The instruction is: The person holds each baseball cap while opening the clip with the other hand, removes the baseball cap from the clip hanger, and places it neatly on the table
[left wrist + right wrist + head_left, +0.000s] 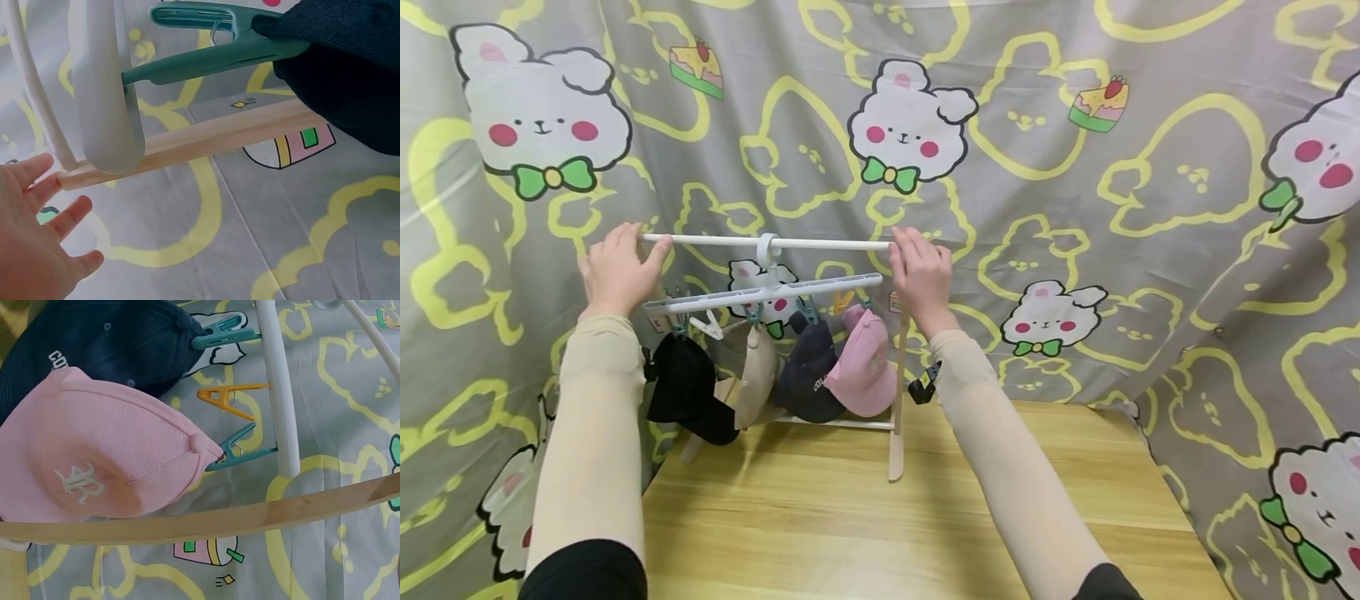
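Note:
My left hand (617, 271) is at the left end of a white rod (835, 244), the top bar of a wooden-legged rack. In the left wrist view its fingers are spread, fingertips at the wooden end piece (94, 178). The right hand (922, 279) rests its fingers over the rod's right end. A pale clip hanger (820, 287) hangs tilted from the rod by its hook (766, 250). Teal clips (234, 337) hold a black cap (683, 379), a beige cap (757, 375), a navy cap (809, 375) and a pink cap (867, 367).
A white clip (707, 323) and a yellow clip (225, 400) hang without a cap. The rack's wooden foot (897, 458) stands on the wood-grain table (820, 533). Behind and beside it hangs a grey curtain (1045, 217) with rabbit prints.

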Available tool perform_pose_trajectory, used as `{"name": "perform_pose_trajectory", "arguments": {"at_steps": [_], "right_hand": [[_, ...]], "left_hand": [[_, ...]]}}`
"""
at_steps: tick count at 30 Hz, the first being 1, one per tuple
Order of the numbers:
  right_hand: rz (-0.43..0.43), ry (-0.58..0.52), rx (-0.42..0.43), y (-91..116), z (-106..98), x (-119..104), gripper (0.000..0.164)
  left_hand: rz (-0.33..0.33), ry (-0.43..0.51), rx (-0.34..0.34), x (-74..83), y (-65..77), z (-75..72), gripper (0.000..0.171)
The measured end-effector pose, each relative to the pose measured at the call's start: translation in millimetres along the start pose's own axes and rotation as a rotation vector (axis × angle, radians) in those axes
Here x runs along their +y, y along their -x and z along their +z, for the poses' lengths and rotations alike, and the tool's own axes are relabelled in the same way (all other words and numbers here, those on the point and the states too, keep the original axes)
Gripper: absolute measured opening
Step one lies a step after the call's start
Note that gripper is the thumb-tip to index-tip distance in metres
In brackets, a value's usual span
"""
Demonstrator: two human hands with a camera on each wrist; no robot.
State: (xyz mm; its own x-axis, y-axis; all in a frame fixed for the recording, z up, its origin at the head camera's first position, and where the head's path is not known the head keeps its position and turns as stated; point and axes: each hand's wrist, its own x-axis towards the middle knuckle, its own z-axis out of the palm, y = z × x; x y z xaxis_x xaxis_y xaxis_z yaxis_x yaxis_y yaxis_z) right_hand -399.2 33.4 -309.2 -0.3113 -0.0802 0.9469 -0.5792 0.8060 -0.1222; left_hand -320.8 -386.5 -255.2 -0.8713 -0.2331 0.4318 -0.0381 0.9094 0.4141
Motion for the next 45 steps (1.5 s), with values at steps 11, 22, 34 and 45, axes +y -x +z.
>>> {"name": "perform_pose_trajectory", "arguments": {"at_steps": [11, 22, 34, 45], "right_hand": [[-0.011, -0.005, 0.028, 2.0, -4.5, 11.6, 0.032], [-0.034, 0.000, 0.040, 2.3, -13.5, 25.3, 0.031], [-0.051, 0.021, 0.079, 6.1, -27.2, 46.3, 0.029], [-0.042, 0.025, 0.079, 10.8, -42.8, 62.6, 0.030]], "left_hand": [[0.035, -0.008, 0.039, 8.7, 10.5, 3.9, 0.083], [0.067, -0.009, 0.052, 15.0, 13.1, 6.5, 0.083], [0.158, -0.065, 0.018, 23.4, 14.0, 14.5, 0.089], [0.231, 0.013, 0.099, 31.7, 13.4, 30.2, 0.078]]}}
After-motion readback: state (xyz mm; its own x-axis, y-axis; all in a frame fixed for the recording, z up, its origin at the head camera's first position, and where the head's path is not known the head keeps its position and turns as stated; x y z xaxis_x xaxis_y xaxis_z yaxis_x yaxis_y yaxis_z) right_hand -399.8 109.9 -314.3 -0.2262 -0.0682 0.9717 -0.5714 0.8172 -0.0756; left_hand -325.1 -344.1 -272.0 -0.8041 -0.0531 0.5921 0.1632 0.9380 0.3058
